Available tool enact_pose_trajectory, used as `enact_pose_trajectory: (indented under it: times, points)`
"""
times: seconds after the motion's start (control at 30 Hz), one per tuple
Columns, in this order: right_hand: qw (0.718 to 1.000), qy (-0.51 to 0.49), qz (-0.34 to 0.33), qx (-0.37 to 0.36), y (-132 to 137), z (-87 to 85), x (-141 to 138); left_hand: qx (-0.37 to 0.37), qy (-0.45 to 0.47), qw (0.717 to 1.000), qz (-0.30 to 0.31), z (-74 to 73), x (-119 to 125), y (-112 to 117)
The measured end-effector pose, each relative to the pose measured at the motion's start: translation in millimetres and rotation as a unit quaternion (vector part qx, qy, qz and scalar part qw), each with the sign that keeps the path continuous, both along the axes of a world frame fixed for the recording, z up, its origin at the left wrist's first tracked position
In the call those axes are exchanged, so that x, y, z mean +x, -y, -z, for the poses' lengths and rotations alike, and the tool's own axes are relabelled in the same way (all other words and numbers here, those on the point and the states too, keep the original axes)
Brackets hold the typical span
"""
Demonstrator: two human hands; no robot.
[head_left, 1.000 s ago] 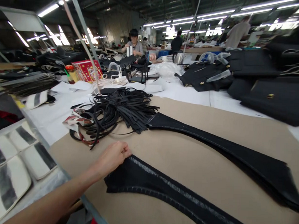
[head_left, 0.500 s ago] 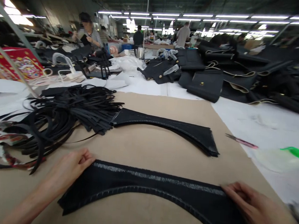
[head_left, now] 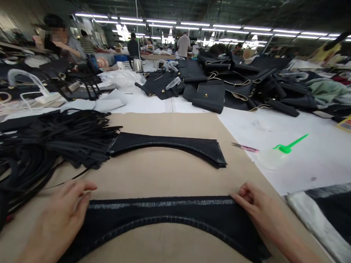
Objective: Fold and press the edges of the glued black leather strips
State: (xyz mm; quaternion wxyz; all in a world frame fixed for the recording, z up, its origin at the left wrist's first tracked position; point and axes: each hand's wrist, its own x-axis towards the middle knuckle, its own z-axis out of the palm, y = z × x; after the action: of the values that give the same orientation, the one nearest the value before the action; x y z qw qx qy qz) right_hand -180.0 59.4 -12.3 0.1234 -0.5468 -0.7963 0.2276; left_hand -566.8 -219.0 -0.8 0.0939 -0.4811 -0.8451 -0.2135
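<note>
A curved black leather piece with a shiny strip along its top edge lies on the brown cardboard sheet in front of me. My left hand rests on its left end, fingers together at the top corner. My right hand pinches the right top corner. A stack of matching curved black pieces lies farther back on the cardboard.
A tangled heap of black straps fills the left. Pink snips and a green-nozzled bottle lie on white paper at right. Black bags are piled behind. Other people work at the far tables.
The view has swung right and settled. My right hand came into sight and moved up to the piece's right corner; my left hand slid along the left end.
</note>
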Motion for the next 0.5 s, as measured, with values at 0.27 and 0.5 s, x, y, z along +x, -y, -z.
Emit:
enact_pose_trajectory:
  times: [0.27, 0.5]
  points:
    - [0.998, 0.04, -0.016, -0.036, -3, 5.3, 3, -0.094, -0.053, 0.94, 0.324, -7.5, 91, -54]
    - [0.994, -0.02, -0.022, 0.108, 13, -11.2, -1, -0.138, -0.025, 0.936, 0.324, -3.2, 91, -55]
